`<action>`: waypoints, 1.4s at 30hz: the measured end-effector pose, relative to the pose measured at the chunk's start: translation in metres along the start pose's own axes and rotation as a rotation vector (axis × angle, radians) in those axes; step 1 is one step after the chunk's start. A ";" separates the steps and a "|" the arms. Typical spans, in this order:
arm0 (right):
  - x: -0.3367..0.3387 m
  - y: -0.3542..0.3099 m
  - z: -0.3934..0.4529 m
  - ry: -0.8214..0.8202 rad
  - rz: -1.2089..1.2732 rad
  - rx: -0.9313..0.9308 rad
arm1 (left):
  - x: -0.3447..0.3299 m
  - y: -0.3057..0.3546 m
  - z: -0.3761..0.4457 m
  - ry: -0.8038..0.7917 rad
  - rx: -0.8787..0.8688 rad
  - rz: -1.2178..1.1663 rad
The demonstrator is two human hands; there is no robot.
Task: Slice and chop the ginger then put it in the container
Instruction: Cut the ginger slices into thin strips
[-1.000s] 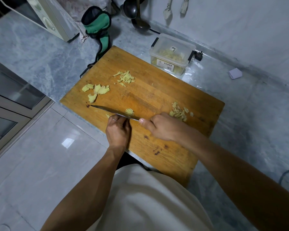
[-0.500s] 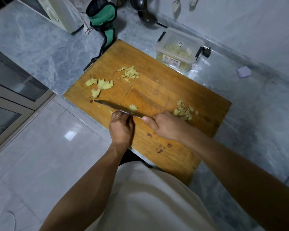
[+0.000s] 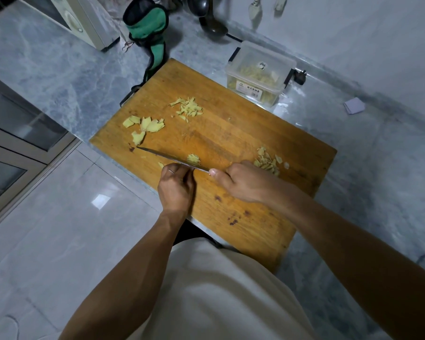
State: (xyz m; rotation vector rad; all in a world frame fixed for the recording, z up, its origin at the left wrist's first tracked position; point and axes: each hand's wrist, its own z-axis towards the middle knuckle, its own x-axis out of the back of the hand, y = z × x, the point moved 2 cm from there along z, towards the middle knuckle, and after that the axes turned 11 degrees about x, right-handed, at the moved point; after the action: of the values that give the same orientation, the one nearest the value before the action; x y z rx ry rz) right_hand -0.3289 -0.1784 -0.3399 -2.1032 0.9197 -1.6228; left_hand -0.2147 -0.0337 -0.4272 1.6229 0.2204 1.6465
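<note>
A wooden cutting board (image 3: 231, 133) lies on the grey marble counter. My right hand (image 3: 241, 182) grips the handle of a knife (image 3: 167, 157) whose blade lies edge-down across the board's near left part. My left hand (image 3: 176, 190) is bunched right behind the blade, fingertips down on a small ginger piece (image 3: 193, 159) that shows beyond the blade. Flat ginger slices (image 3: 145, 126) lie at the left, thin ginger strips (image 3: 188, 109) at the far middle, and chopped ginger bits (image 3: 268, 161) beside my right hand. A clear lidded container (image 3: 260, 72) with ginger inside stands past the board.
A green and black oven mitt (image 3: 147, 28) lies at the board's far left corner. A cream appliance (image 3: 71, 15) stands at the far left, a dark ladle (image 3: 206, 18) hangs at the back wall, and a small white paper (image 3: 353, 105) lies right. The board overhangs the counter edge.
The hands and knife hold almost the same place on the board; only the camera has shifted slightly. The ginger piles lie as before.
</note>
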 end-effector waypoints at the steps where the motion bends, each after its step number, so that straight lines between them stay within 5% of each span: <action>1: -0.001 0.001 0.001 -0.001 0.002 -0.010 | -0.001 0.001 0.000 0.002 0.012 -0.009; 42: 0.009 0.000 0.009 -0.049 -0.005 0.015 | -0.005 -0.004 0.000 0.034 -0.003 -0.013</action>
State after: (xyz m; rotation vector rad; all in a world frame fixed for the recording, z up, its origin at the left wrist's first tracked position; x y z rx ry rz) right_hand -0.3190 -0.1849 -0.3360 -2.1267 0.8851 -1.5689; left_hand -0.2133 -0.0343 -0.4338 1.5894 0.2446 1.6646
